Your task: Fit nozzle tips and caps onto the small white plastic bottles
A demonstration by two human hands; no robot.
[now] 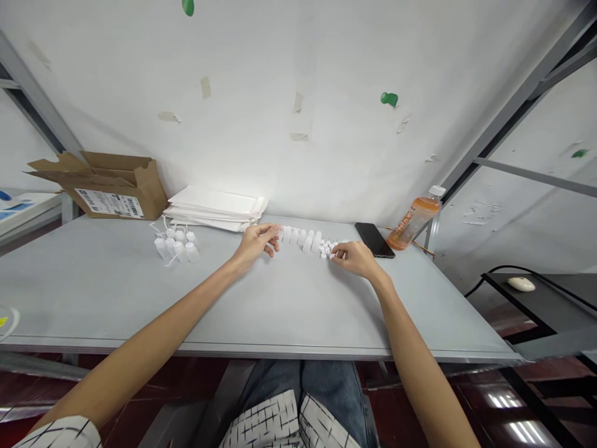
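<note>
Small white translucent bottles (308, 240) lie in a row on the table between my hands. Beside them, to the right, is a cluster of small white caps with thin tips (324, 250). My left hand (258, 242) is at the row's left end, thumb and index finger pinched together; what is between them is too small to make out. At the cluster, my right hand (354, 256) has its fingers closed at a small white cap, partly covered by the fingertips. Farther left, several white bottles with thin tubes on top (177, 244) stand grouped together.
A stack of white sheets or envelopes (214, 208) lies against the wall, next to an open cardboard box (112, 186). On the right are a black phone (374, 240) and a leaning bottle of orange drink (414, 221). A white mouse (521, 284) rests on a side stand.
</note>
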